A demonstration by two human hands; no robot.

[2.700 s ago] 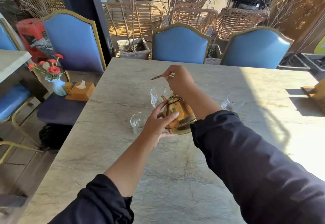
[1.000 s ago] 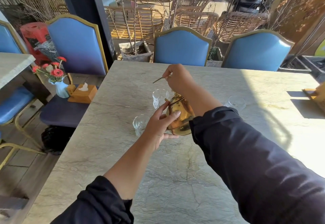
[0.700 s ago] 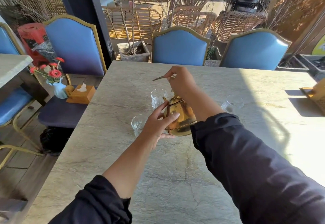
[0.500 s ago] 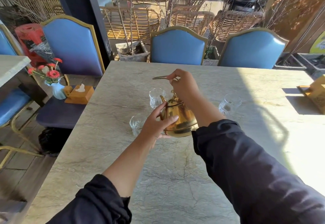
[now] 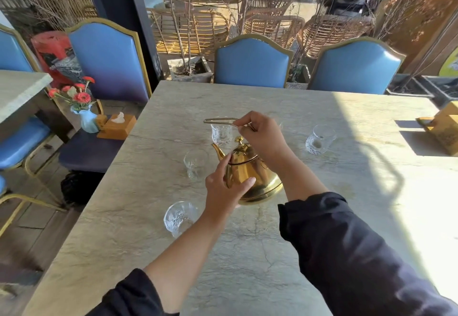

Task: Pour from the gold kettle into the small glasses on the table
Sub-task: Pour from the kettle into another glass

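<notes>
The gold kettle is upright near the middle of the marble table, its spout pointing left. My right hand grips its thin wire handle above the lid. My left hand cups the kettle's left side, thumb and fingers against the body. Small cut glasses stand around it: one behind the spout, one left of the spout, one nearer me, one far right. I cannot tell what the glasses contain.
Blue chairs line the far edge and left side. A wooden tissue box and a flower vase sit on the left chair seat. A yellow wooden holder stands at the right edge of the table.
The kettle has tipped back from its tilt toward the back glass to upright and come slightly nearer me. A glass close to me has come into view. Both hands kept their hold.
</notes>
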